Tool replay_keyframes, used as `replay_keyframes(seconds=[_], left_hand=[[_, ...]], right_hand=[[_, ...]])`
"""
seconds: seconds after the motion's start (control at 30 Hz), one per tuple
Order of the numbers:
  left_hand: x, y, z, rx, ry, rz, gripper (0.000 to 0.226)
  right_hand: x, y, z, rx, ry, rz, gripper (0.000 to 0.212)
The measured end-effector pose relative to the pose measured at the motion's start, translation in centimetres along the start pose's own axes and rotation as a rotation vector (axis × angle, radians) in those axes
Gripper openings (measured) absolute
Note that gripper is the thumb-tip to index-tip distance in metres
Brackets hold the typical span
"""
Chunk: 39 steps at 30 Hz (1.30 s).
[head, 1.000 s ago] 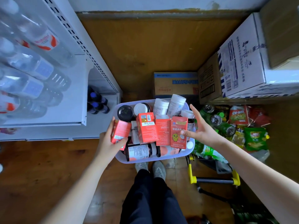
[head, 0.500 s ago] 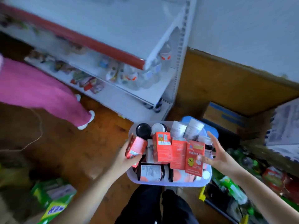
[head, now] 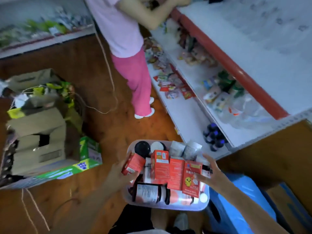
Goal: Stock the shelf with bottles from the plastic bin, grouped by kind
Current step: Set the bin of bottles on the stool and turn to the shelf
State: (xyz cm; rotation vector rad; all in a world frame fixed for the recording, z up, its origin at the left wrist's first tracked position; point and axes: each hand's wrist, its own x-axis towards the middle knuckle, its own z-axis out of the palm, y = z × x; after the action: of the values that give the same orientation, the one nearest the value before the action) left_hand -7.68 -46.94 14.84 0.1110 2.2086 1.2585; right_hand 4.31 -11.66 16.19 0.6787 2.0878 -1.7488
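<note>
A pale plastic bin (head: pixel 168 206) sits low in the middle, above my legs, packed with red cartons (head: pixel 160 164), white-capped bottles (head: pixel 184 148) and a dark bottle lying on its side (head: pixel 148 192). My left hand (head: pixel 118 174) grips the bin's left rim together with a small red carton (head: pixel 133 163). My right hand (head: pixel 211 174) holds the right side, fingers spread against a red carton with a yellow chick (head: pixel 191 178). The white shelf (head: pixel 190 115) runs up the right, with dark bottles (head: pixel 213 135) on its bottom level.
A person in pink trousers (head: pixel 135 76) stands at the shelf, straight ahead. Stacked cardboard boxes (head: pixel 38 130) and a green carton (head: pixel 87 159) sit on the wooden floor at left. A blue bin (head: pixel 236 210) lies at lower right. Loose cord (head: pixel 109 73) trails across the floor.
The view has swung left, from the corner and wall to the aisle and the person in pink. Both hands keep their hold on the bin.
</note>
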Motion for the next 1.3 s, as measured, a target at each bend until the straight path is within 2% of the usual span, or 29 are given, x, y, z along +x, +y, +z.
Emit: replay_keyframes(seconds=[0.17, 0.27, 0.33, 0.4, 0.5, 0.57, 0.7, 0.8, 0.87, 0.97, 1.03, 1.1, 1.17, 1.3], left_hand=[[0.0, -3.5, -8.1, -0.11, 0.157, -0.103, 0.092], [0.4, -5.6, -13.0, -0.185, 0.215, -0.143, 0.092], [0.8, -6.5, -16.4, -0.194, 0.274, -0.15, 0.096], [1.4, -7.0, -19.7, -0.189, 0.309, -0.165, 0.096], [2.9, -8.2, -24.5, -0.209, 0.364, -0.161, 0.098], [4.1, -8.8, -27.4, -0.183, 0.391, -0.185, 0.102], [7.2, -9.3, -32.4, -0.207, 0.454, -0.218, 0.093], [10.0, -9.5, -35.9, -0.219, 0.473, -0.259, 0.099], [12.4, -9.6, -38.2, -0.226, 0.489, -0.275, 0.109], [15.7, -8.8, -41.5, -0.247, 0.504, -0.242, 0.112], [17.8, -7.8, -43.7, -0.273, 0.524, -0.232, 0.096], [19.9, -7.2, -46.2, -0.271, 0.559, -0.24, 0.077], [22.0, -6.7, -48.4, -0.265, 0.582, -0.244, 0.073], [26.1, -6.5, -52.4, -0.319, 0.563, -0.303, 0.094]], right_hand=[[6.2, -9.5, 7.2, -0.131, -0.17, 0.042, 0.111], [9.7, -14.7, 12.1, -0.149, -0.258, 0.065, 0.097], [11.8, -17.5, 15.3, -0.184, -0.286, 0.044, 0.111], [14.0, -19.8, 18.1, -0.196, -0.295, 0.027, 0.114], [17.4, -23.6, 22.0, -0.2, -0.352, 0.019, 0.097], [20.0, -25.8, 24.1, -0.211, -0.381, 0.006, 0.102], [26.3, -29.2, 27.7, -0.222, -0.431, -0.01, 0.103], [31.1, -32.2, 29.9, -0.232, -0.477, -0.036, 0.119], [34.5, -34.5, 31.4, -0.211, -0.498, -0.062, 0.122], [40.0, -37.6, 33.5, -0.242, -0.554, -0.062, 0.107], [43.3, -39.5, 34.6, -0.257, -0.574, -0.043, 0.08], [46.6, -41.6, 35.7, -0.272, -0.572, -0.057, 0.069], [49.3, -43.8, 36.8, -0.275, -0.59, -0.061, 0.071], [54.6, -47.6, 38.8, -0.258, -0.635, -0.032, 0.09]])
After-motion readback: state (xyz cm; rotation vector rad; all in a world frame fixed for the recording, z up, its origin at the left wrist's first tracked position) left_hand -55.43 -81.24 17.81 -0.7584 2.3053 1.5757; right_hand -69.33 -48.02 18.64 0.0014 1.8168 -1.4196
